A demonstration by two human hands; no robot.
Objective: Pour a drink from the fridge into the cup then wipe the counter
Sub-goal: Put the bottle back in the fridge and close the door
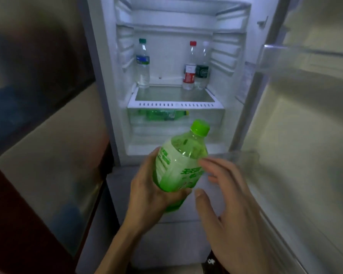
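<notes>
We count five bottles: three clear in the upper middle, the green-capped bottle (142, 64), red-capped bottle (189, 73) and white-capped bottle (204, 62); two green, the held bottle (178, 165) at centre and lying bottle (162, 114) above it. Two hands: left hand (152, 196), right hand (231, 206).

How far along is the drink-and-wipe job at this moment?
Done: fridge door open, green bottle out, gripped by the left hand. In hand: the open right hand is beside the bottle, green cap still on. Left: pouring and wiping; no cup or counter in view.
</notes>
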